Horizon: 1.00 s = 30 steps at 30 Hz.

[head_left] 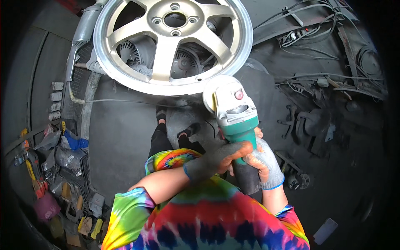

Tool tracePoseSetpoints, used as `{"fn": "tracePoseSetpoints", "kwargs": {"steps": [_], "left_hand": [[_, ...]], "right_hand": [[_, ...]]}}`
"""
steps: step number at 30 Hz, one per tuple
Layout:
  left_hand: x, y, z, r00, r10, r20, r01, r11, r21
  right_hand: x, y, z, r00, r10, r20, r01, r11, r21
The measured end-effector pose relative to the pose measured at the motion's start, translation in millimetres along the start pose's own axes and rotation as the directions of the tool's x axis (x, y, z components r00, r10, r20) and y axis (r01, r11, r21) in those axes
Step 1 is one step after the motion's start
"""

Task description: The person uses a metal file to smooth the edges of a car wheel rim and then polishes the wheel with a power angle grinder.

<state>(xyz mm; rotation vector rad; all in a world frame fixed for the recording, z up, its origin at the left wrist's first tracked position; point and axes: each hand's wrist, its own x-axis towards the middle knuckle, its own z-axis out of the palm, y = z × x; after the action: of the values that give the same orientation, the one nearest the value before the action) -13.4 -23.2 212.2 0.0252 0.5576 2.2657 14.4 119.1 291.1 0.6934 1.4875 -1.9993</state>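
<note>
An angle grinder with a silver head and a green and black body is held upright in front of my chest. My left hand, in a dirty grey and orange glove, closes around the body from the left. From the right, my right hand, in a paler grey glove with a blue cuff edge, grips the same body. Ahead is a car wheel rim with gold spokes and a bright silver lip. The grinder's head overlaps the lip's lower right part; whether the disc touches it I cannot tell.
Bags, tools and boxes fill a crate at the left. A silver muffler-like canister stands left of the rim. Tangled cables hang at the far right, above dusty metal parts. My feet stand on the grey floor.
</note>
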Motion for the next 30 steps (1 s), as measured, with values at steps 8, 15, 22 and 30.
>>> {"fn": "tracePoseSetpoints", "kwargs": {"steps": [8,15,22,30], "left_hand": [[-8.4,7.8,5.9,0.999,-0.025,-0.023,0.029,0.982,0.186],[-3.1,-4.5,-5.5,0.942,0.238,0.237,-0.333,0.759,0.559],[-5.2,20.8,9.5,0.997,-0.071,0.024,0.062,0.957,0.282],[-3.7,18.2,10.2,0.988,-0.153,0.006,0.152,0.986,0.068]], "right_hand": [[11.3,21.2,-21.9,0.936,0.066,0.345,-0.184,0.929,0.321],[-3.1,41.9,-44.2,0.965,-0.063,0.256,-0.056,0.901,0.431],[-9.7,-8.9,-0.5,0.999,-0.022,0.035,0.022,1.0,-0.011],[-8.2,-16.4,4.3,0.993,-0.011,0.121,0.003,0.997,0.071]]}}
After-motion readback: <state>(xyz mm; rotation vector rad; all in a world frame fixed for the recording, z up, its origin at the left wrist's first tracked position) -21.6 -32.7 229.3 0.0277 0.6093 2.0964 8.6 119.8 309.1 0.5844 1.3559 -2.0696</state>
